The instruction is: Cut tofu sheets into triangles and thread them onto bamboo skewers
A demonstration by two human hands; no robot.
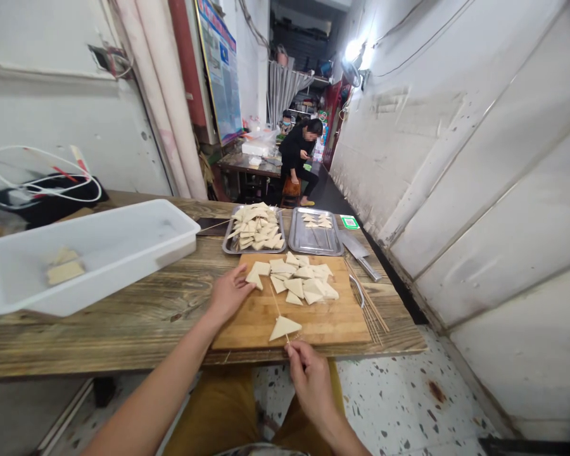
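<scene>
Between the thumb and fingers of my left hand (230, 293) is the edge of a pale tofu triangle (255, 277), at the left of the wooden cutting board (247, 323). My right hand (310, 375) pinches the lower end of a thin bamboo skewer (276, 300) at the board's front edge. One tofu triangle (285, 327) is threaded on that skewer, whose tip points toward the far side of the board. Beyond it lies a loose pile of cut tofu triangles (306, 277).
Behind the board stand a metal tray (227, 247) heaped with skewered tofu and another tray (297, 244) holding a few skewers. A cleaver (361, 253) and several bare skewers (373, 310) lie at right. A white plastic tub (137, 253) is left. A person (297, 149) sits farther back.
</scene>
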